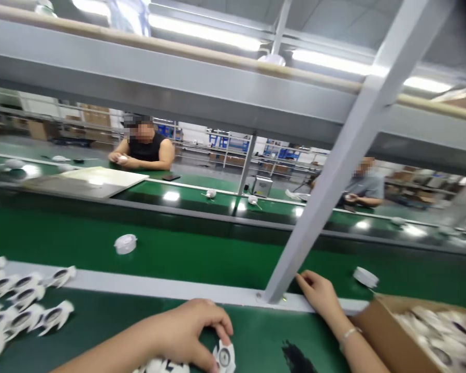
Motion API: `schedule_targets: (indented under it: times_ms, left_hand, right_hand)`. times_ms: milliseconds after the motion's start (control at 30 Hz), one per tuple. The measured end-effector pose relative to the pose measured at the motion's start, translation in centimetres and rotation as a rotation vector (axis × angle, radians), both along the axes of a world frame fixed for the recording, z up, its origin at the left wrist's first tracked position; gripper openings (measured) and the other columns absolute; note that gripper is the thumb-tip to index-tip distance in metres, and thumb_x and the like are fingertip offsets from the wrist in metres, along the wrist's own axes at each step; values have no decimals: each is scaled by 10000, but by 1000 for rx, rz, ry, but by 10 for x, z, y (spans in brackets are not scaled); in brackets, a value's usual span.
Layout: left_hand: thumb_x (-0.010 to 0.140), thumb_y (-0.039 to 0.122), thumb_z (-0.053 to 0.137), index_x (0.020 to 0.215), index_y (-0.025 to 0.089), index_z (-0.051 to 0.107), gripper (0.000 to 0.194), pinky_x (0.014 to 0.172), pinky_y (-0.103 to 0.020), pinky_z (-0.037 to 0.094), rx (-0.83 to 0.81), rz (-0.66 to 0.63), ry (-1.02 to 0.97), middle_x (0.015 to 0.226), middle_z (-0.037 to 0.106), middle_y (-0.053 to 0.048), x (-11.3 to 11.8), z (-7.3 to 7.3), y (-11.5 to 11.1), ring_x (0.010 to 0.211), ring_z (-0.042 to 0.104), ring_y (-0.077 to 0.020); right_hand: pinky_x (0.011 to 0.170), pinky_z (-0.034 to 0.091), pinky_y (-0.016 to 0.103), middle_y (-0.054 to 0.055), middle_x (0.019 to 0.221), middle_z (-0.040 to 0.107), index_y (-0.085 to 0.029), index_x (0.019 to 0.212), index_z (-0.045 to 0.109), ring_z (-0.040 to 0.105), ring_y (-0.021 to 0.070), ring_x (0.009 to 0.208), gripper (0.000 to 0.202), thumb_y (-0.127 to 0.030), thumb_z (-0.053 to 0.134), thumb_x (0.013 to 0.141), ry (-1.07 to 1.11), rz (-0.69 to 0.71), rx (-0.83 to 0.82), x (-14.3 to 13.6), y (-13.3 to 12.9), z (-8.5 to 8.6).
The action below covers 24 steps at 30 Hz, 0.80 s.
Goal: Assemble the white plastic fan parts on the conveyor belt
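Note:
Near the bottom centre, my left hand (192, 331) grips a white plastic part (224, 356) with a round centre between thumb and fingers. More white parts (163, 367) lie under that hand, cut off by the frame edge. My right hand (319, 291) reaches over the grey rail at the foot of the slanted post, above the edge of the green belt (202, 259). Its fingers are partly bent, and whether they hold anything is hidden. A round white part (366, 277) sits on the belt to its right.
Several white parts (25, 295) lie at the left. An open cardboard box (404, 331) of white parts stands at the right. A slanted grey post (326, 181) rises near my right hand. Another round part (125, 244) rests on the belt. Two people sit beyond.

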<state>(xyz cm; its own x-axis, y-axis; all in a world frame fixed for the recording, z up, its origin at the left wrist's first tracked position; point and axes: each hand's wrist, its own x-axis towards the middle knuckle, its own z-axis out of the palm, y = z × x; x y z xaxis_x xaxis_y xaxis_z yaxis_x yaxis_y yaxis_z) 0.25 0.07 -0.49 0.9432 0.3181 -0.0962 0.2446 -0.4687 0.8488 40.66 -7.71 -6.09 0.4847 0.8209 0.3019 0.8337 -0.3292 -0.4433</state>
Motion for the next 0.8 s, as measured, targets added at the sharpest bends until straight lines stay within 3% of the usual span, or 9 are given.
schedule_targets:
  times_ms: [100,200,300,400,500,800]
  left_hand:
    - [572,330,871,1132,325,665,597,976,-320,391,-13,27,68,1107,745,61,-1,8,-2,1141,580,-243]
    - [581,266,839,1123,316,660,573,990,-305,401,-41,51,104,1124,723,52,-1,12,-5,1139,586,-232]
    - [575,221,818,1122,320,664,576,999,-292,412,-64,79,125,1128,703,43,0,13,-7,1134,591,-225]
    - [574,201,802,1138,326,671,592,1004,-290,423,-69,102,142,1160,678,24,1,13,-7,1154,582,-232]
    - [592,214,785,1151,311,671,578,1002,-293,431,-73,105,144,1179,667,2,0,14,-8,1156,585,-237]
    - [613,271,784,1148,278,654,550,1021,-321,418,-64,72,124,1153,702,-8,1,19,-10,1148,600,-248]
  right_hand:
    - [654,433,281,38,712,623,-218,694,585,593,193,698,365,-494,420,865,-68,-98,-20,-1,0,2]
    - [826,448,307,106,1042,640,-187,938,659,603,244,985,272,-380,483,863,-142,-255,-56,-1,-3,4]
    - [949,419,375,189,1271,540,-128,1169,629,523,322,1174,403,-355,568,842,-183,-430,-121,-2,-5,7]
    - [1007,386,435,226,1280,525,-77,1194,606,502,344,1199,479,-418,605,858,-191,-578,-200,-3,-5,9]
    - [1017,382,479,160,1239,569,-117,1165,606,516,305,1183,483,-519,587,897,-182,-678,-281,-1,-3,10]
    - [1032,394,524,118,1312,554,-181,1322,539,528,291,1197,570,-588,559,924,-152,-750,-350,3,0,9]
